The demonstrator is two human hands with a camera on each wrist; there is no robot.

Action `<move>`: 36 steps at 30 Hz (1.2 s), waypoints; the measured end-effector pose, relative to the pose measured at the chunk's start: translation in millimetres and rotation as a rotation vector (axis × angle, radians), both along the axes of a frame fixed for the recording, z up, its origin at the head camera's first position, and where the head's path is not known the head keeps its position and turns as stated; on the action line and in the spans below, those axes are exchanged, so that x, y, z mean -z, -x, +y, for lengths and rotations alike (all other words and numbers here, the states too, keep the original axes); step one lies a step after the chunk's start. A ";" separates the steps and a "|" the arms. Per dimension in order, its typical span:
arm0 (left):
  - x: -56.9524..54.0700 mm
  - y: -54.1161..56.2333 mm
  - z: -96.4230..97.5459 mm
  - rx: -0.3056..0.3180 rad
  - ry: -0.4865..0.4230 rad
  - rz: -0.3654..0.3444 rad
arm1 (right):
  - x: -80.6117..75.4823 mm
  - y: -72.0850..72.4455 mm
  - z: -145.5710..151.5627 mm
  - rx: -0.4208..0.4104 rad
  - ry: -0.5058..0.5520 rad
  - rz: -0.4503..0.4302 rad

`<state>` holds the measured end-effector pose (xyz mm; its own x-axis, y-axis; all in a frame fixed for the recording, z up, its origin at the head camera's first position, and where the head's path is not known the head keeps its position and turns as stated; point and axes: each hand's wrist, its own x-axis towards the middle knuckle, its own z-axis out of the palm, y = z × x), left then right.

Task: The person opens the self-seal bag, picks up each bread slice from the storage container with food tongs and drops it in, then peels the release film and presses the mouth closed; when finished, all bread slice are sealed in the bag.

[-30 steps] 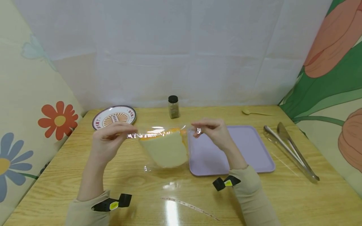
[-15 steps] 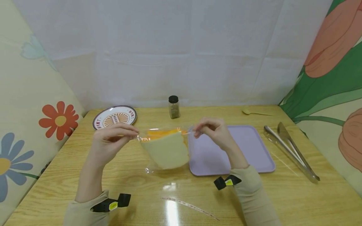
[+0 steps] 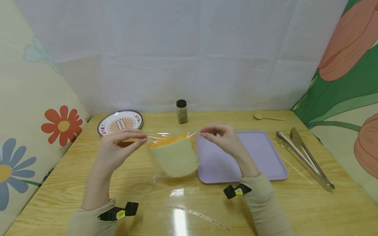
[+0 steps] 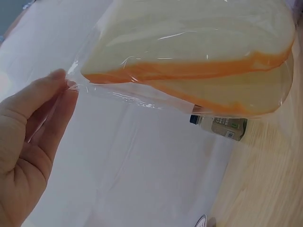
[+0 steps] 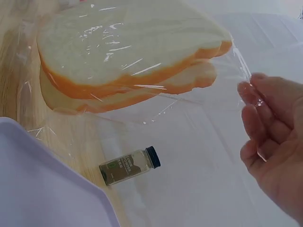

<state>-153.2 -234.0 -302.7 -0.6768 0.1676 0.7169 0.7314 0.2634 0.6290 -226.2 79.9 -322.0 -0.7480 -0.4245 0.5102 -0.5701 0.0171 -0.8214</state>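
Two bread slices [image 3: 174,159] with orange-brown crusts are inside a clear plastic bag [image 3: 157,177], held up above the table. My left hand [image 3: 116,149] pinches the bag's upper left corner between thumb and fingers. At the upper right corner, my right hand [image 3: 222,137] pinches the film the same way. In the left wrist view the bread [image 4: 189,47] hangs beside the left hand [image 4: 33,137], with film stretched to the fingertips. The right wrist view has both slices [image 5: 128,52] overlapping inside the film, with the right hand [image 5: 274,127] gripping its edge.
A lilac tray [image 3: 260,154] lies right of the bag, partly behind the right forearm. Metal tongs [image 3: 304,157] lie farther right, a pale yellow spoon [image 3: 268,118] behind. A black-capped spice jar [image 3: 181,113] and a patterned plate [image 3: 130,119] stand at the back. A printed strip [image 3: 199,215] lies in front.
Both hands keep their pinch on the bag. Its top edge has pulled straighter between them, and the bread has shifted very slightly right and down.
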 end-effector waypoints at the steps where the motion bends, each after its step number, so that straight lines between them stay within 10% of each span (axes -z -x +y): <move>1: 0.0 -0.2 1.0 -0.042 0.018 -0.009 | -0.3 -0.2 -0.9 0.039 -0.028 0.014; 14: -0.2 2.0 0.2 -0.285 0.228 -0.273 | 2.9 -0.2 -9.9 0.057 0.021 -0.078; 21: 7.0 6.0 -7.9 -0.179 0.227 -0.444 | 5.5 2.6 -8.4 0.053 -0.007 -0.131; 31: 12.7 11.7 -3.2 -0.002 -0.077 -0.437 | 7.8 6.2 -1.6 0.051 -0.090 -0.217; 36: 11.1 11.9 -0.9 -0.024 -0.135 -0.369 | 6.2 5.8 -2.4 0.076 -0.067 -0.191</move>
<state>-165.1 -235.0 -313.7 -0.8958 0.0689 0.4390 0.4441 0.1744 0.8788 -232.0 77.5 -328.2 -0.8594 -0.3919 0.3285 -0.3992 0.1125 -0.9099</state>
